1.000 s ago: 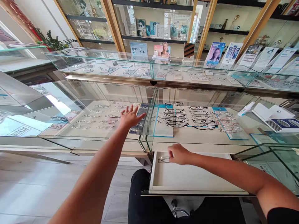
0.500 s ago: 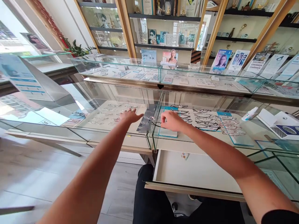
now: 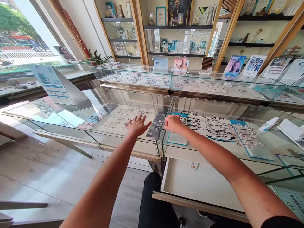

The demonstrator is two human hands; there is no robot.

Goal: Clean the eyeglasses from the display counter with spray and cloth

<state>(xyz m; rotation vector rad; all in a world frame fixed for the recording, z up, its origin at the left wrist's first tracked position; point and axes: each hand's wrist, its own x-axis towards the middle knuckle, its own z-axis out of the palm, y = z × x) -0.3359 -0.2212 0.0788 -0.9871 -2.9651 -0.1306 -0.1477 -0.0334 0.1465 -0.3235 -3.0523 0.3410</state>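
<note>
My left hand [image 3: 139, 125] hovers over the left glass display case [image 3: 114, 134], palm down with the fingers spread and nothing in it. To its right, my right hand [image 3: 174, 123] is closed in a pinch near the joint between the two cases. A thin dark pair of eyeglasses [image 3: 159, 128] extends left from its fingertips, seen against a dark, partly blurred card [image 3: 152, 134]. Rows of eyeglass frames [image 3: 217, 130] lie to the right of that hand. Paler frames [image 3: 114, 122] rest inside the left case, beyond my left hand.
An open white drawer [image 3: 201, 186] juts out below the right case, above my lap. A white bottle [image 3: 269, 124] and a white box [image 3: 291, 129] stand at the right. Behind run another glass counter [image 3: 133, 88] and shelves with standing cards. A sign [image 3: 57, 84] stands at left.
The view has shifted left and up, so things appear further right and lower. My left hand's fingers are spread wider. My right hand stays pinched near the case joint.
</note>
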